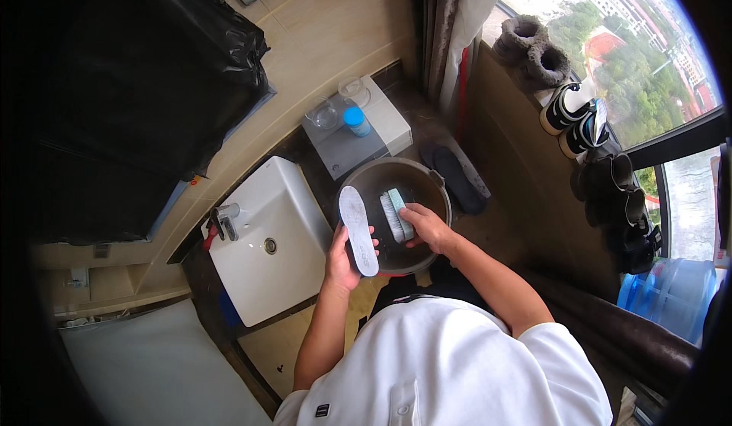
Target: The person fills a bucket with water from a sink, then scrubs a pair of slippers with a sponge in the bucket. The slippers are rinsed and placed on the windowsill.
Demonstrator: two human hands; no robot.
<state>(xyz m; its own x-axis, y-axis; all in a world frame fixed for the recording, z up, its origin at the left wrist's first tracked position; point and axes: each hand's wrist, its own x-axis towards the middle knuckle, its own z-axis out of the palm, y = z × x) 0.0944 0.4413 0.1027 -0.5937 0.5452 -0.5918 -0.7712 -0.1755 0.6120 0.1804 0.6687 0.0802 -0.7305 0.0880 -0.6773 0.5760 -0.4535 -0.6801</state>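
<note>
A pale grey shoe insole (pixel 357 226) lies lengthwise in my left hand (pixel 342 263), its flat face turned up and worn marks near the heel and toe. My right hand (pixel 426 228) grips a scrubbing brush (pixel 396 214) with a light green back and white bristles. The bristles face the insole, with a gap between the two. Both hands are over a large grey-brown plastic bucket (pixel 389 167); its inside looks dark, and I cannot tell how much water it holds.
Left of the bucket is a white washbasin (pixel 291 208) with a chrome tap (pixel 229 213). Behind it, boxes (pixel 349 140) carry clear glass bowls (pixel 323 114) and a blue-capped bottle (pixel 357 121). Dark insoles (pixel 457 180) lie to the right. Several shoes (pixel 577 120) line the windowsill.
</note>
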